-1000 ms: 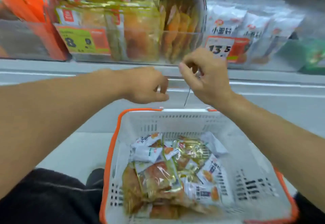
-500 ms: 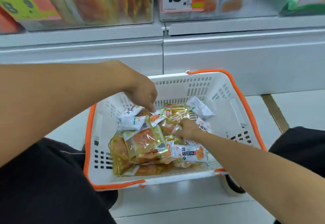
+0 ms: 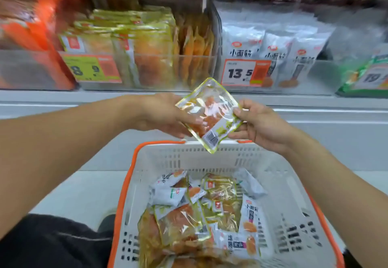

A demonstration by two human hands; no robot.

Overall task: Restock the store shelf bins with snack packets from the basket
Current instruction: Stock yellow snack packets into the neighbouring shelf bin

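A yellow-edged clear snack packet (image 3: 210, 114) with orange pieces is held up above the basket, in front of the shelf. My left hand (image 3: 161, 116) holds its left side from underneath. My right hand (image 3: 258, 124) pinches its right edge between thumb and fingers. Below, the white basket with an orange rim (image 3: 210, 156) holds several packets: yellow-clear ones (image 3: 182, 225) and white ones (image 3: 170, 194). On the shelf, a clear bin (image 3: 130, 57) holds matching yellow packets behind an 8.9 price tag, and the bin to its right (image 3: 273, 57) holds white packets behind a 13.5 tag.
An orange-packet bin (image 3: 31, 36) stands at the far left of the shelf, a green-packet bin (image 3: 365, 76) at the far right. A white shelf ledge (image 3: 84, 99) runs below the bins. My dark-clothed knees flank the basket on the pale floor.
Both hands were down among the basket's packets half a second ago. They have risen above the basket with one yellow packet held between them, and the view has tilted up to the shelf.
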